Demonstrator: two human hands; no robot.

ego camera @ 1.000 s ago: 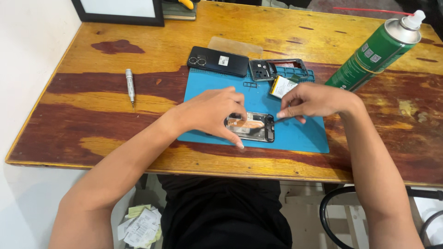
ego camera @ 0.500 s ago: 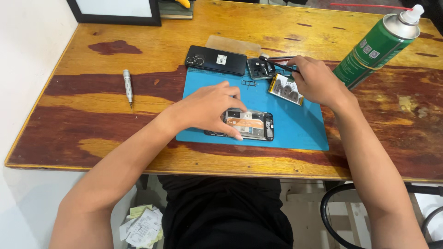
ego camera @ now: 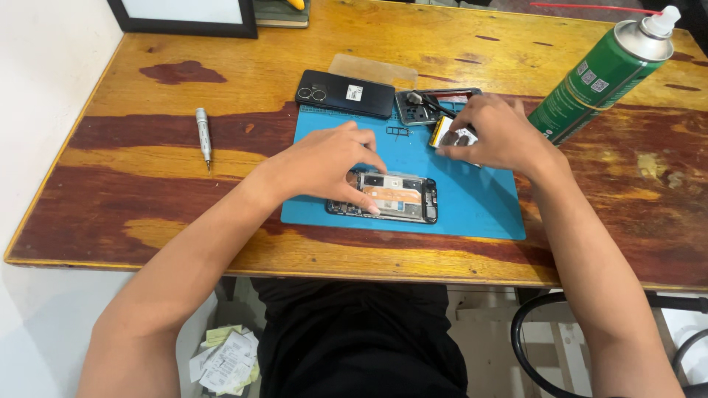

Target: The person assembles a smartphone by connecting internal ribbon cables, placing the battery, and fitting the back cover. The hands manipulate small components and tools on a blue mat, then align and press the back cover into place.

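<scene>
- Spanning most of the view, the wooden table [ego camera: 184, 214] shows bare room left of the blue mat [ego camera: 479, 203]; its right end is cut off.
- Left hand [ego camera: 332, 158] presses spread fingers on the opened phone [ego camera: 391, 197] near the mat's front edge.
- Right hand [ego camera: 494, 133] pinches a small flat part [ego camera: 451, 137], mostly hidden.
- 1 green spray can [ego camera: 601, 74] leans just right.

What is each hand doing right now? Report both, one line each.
Left hand: pressed on the opened phone, steadying it, not closed around it.
Right hand: closed on a small flat part.
</scene>
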